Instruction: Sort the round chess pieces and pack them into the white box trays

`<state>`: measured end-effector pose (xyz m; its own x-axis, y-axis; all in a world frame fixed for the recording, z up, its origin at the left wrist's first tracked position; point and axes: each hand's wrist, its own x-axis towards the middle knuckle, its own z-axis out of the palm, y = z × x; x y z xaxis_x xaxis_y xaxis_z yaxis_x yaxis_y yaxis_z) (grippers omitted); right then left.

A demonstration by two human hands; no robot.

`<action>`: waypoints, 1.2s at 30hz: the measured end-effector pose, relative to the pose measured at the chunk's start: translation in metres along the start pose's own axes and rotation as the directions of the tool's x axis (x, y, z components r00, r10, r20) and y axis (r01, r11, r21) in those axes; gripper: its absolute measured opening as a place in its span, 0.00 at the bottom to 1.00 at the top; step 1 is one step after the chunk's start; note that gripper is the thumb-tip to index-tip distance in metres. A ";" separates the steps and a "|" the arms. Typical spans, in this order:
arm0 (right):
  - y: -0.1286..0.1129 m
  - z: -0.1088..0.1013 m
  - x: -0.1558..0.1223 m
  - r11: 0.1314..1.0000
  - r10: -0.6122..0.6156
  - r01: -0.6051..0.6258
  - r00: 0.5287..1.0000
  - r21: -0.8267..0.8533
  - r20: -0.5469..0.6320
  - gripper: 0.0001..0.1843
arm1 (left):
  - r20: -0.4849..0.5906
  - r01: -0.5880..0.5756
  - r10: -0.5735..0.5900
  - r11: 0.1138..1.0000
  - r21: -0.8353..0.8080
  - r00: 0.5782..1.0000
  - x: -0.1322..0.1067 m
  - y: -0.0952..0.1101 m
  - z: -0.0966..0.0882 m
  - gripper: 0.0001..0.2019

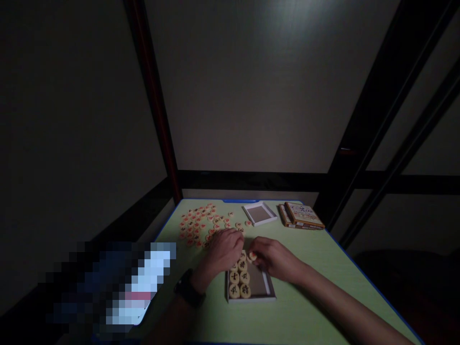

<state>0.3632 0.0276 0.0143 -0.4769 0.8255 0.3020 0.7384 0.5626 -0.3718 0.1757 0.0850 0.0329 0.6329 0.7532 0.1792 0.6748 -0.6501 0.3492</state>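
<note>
A shallow white box (pixel 251 300) lies near the front of the table with two columns of round Chinese chess pieces (pixel 245 290), marked in black, along its left side. My right hand (pixel 273 256) is over the box's far right part, pinching a Chinese chess piece with a red mark (pixel 253 256) between thumb and fingers. Over the far left corner of the box is my left hand (pixel 226 247), its fingers bent downward and pressed together. Its fingertips are hidden, so anything in them cannot be made out. A dark watch (pixel 190 287) is on the left wrist.
Many loose chess pieces (pixel 197 223) with red or black marks are scattered at the table's far left. Behind my hands lies an open shallow box part (pixel 260 213). Stacked printed boxes (pixel 304 215) sit at the far right. A blurred bright screen (pixel 143 287) is at left.
</note>
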 end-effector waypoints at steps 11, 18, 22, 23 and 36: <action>-0.009 0.002 0.001 0.985 0.122 -0.117 0.992 -0.127 0.035 0.18 | 0.027 0.090 -0.092 0.993 0.073 0.995 0.002 0.003 0.002 0.16; -0.009 0.007 0.000 0.967 0.152 -0.138 0.987 -0.212 0.050 0.16 | 0.056 0.117 -0.121 0.991 0.066 0.991 0.000 0.003 0.003 0.17; -0.008 0.007 0.000 0.965 0.148 -0.137 0.988 -0.223 0.035 0.16 | 0.047 0.091 -0.094 0.993 0.076 0.994 -0.001 0.003 0.003 0.17; -0.009 0.007 0.000 0.965 0.149 -0.139 0.988 -0.223 0.032 0.16 | 0.050 0.082 -0.086 0.994 0.077 0.995 -0.001 0.003 0.004 0.17; -0.013 0.006 0.002 0.964 0.202 -0.195 0.979 -0.183 0.019 0.17 | 0.061 0.071 -0.076 0.993 0.090 0.995 -0.002 0.007 0.000 0.17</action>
<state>0.3499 0.0222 0.0146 -0.3268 0.9228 0.2042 0.8919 0.3726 -0.2564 0.1791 0.0787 0.0351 0.6016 0.7931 0.0954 0.7493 -0.6016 0.2768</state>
